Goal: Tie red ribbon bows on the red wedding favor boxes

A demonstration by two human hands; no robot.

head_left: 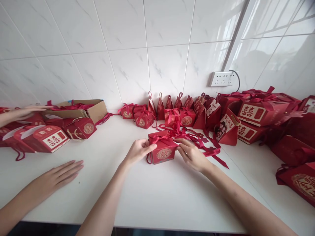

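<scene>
A red gift box [164, 153] with a round gold emblem stands on the white table in front of me. A dark red ribbon [161, 138] is tied across its top. My left hand [139, 150] is closed at the box's upper left edge, thumb and fingers pinching the ribbon. On the other side, my right hand [191, 154] pinches the ribbon near the upper right corner; its fingertips are partly hidden. A twisted red cord [149, 159] hangs at the box's left side. Loose ribbons [209, 151] lie behind my right hand.
Small red boxes [144, 120] and triangular boxes [200, 114] line the wall. Stacked boxes [264, 113] fill the right side. At left are handled boxes [55, 139], an open carton [97, 111] of ribbons, and another person's hands [59, 175]. A power strip [222, 79] is on the wall.
</scene>
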